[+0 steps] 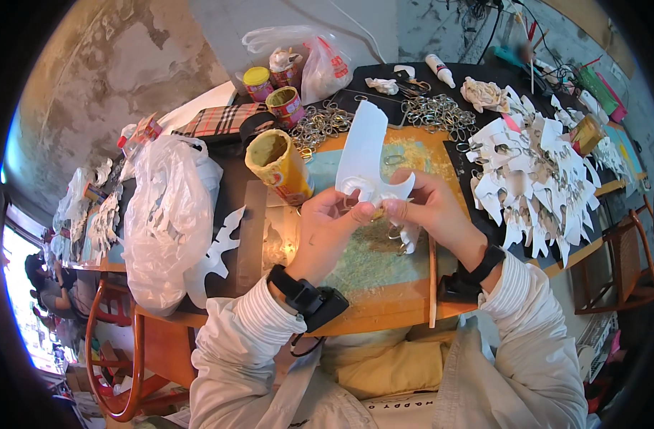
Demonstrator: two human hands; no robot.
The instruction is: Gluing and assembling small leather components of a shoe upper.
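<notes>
1. Here's the white cut piece (363, 143), up in the air just right of the yellow can (296, 182), our landmark, its long flap standing tall and its lower end curled.
2. Left hand (332, 222), on the side nearer the yellow can: thumb and fingers pinched narrow, and the white piece is in that grip!
3. Right hand (434, 207), farther right of the yellow can, matches it: a narrow pinch on the same piece, thumb tips close together.
4. Below those fingers, a white end with a metallic glint pokes out; whether it belongs to the same piece, I cannot tell.
5. Down on the desk (373, 311), right of the yellow can and nearer the person, lies a thin wooden stick (433, 279).
6. Beyond the yellow can, a pile of metal rings (325, 121) glitters, with a second ring pile (445, 118) farther right.
7. Well right of the yellow can, what a spread: a big heap of white pieces (531, 171)!
8. Left of the yellow can sits a bulging plastic bag (171, 222), a loose white cutout (223, 247) beside it.
9. Just behind the yellow can stands a smaller open tin (285, 111).
</notes>
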